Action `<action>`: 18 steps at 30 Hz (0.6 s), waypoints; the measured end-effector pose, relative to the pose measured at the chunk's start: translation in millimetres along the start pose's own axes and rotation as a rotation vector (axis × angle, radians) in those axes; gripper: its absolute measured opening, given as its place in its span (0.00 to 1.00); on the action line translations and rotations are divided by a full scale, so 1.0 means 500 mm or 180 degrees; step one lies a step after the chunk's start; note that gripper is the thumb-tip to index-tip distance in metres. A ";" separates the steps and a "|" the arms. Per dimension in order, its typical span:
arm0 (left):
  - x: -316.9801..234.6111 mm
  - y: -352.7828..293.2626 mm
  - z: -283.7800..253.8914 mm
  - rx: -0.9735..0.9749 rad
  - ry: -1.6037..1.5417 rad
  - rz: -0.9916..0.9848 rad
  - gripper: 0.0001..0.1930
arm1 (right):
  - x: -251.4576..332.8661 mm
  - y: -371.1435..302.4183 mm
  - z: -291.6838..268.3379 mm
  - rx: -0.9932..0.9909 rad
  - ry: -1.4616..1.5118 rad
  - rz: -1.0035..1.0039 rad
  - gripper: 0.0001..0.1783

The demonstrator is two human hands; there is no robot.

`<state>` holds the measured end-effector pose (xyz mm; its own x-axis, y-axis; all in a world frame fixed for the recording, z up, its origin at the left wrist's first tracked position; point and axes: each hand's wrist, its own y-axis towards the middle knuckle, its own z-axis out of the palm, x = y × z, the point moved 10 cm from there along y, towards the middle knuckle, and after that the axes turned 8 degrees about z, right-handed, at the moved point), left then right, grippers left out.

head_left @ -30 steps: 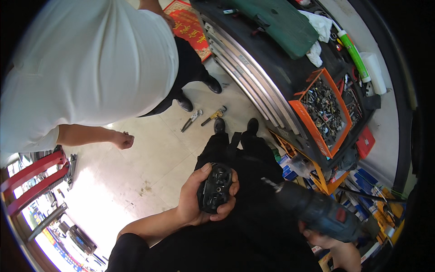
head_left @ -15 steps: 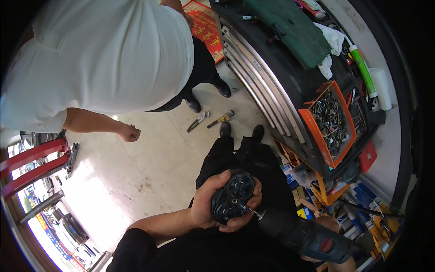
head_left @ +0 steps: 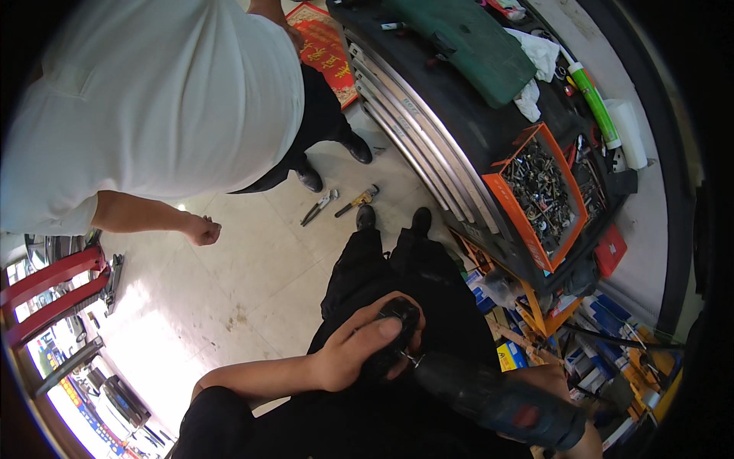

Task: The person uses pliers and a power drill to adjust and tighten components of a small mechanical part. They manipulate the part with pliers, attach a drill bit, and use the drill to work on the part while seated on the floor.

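My left hand is wrapped round a black rounded plastic part, with the thumb pressed across its face. A black and blue power drill points at that part from the lower right. The tip of its thin bit lies at the part's lower edge, close to my left fingers; whether it has entered a hole I cannot tell. My right hand grips the drill from behind and below, mostly hidden by the drill's body.
A person in a white shirt stands at the left, one hand closed. Pliers and a yellow pipe wrench lie on the floor. On the dark tool cabinet are a green case and an orange box of screws.
The black part has turned in my left hand, its broad face now tilted away and the thumb laid over it. The drill has shifted slightly left with it.
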<state>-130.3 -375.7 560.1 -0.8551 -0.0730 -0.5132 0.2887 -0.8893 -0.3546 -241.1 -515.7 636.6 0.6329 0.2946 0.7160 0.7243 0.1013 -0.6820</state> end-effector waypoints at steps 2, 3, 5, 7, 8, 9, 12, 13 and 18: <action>0.001 0.002 -0.002 -0.0053 0.0234 -0.0078 0.23 | 0.037 0.011 -0.012 -0.0097 -0.0849 -0.0470 0.18; 0.003 -0.003 -0.011 -0.0175 0.0188 -0.0133 0.22 | 0.068 0.028 -0.010 -0.0042 -0.1526 -0.0955 0.18; 0.018 -0.015 -0.014 -0.0301 0.0168 -0.0336 0.21 | 0.081 0.039 -0.013 0.0001 -0.1771 -0.1055 0.17; 0.037 -0.008 -0.014 -0.0223 0.0301 -0.0674 0.21 | 0.074 0.024 -0.015 0.0088 -0.1759 -0.0836 0.16; 0.035 -0.002 -0.013 -0.0148 0.0334 -0.0646 0.20 | 0.078 0.016 -0.016 -0.0046 -0.1728 -0.0851 0.14; 0.038 -0.002 -0.015 -0.0183 0.0342 -0.0667 0.20 | 0.074 0.017 -0.016 -0.0039 -0.1737 -0.0870 0.13; 0.039 0.000 -0.020 -0.0256 0.0353 -0.0699 0.20 | 0.063 0.025 -0.014 -0.0011 -0.1723 -0.0907 0.12; 0.037 -0.001 -0.021 -0.0259 0.0355 -0.0694 0.20 | 0.055 0.029 -0.013 0.0001 -0.1686 -0.0908 0.11; 0.039 -0.002 -0.027 -0.0216 0.0408 -0.0651 0.20 | 0.046 0.040 -0.009 0.0013 -0.1600 -0.0955 0.10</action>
<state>-141.3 -370.3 539.9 -0.8384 0.1671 -0.5188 0.1472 -0.8471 -0.5107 -211.0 -511.0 640.1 0.1922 0.6670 0.7198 0.8501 0.2533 -0.4617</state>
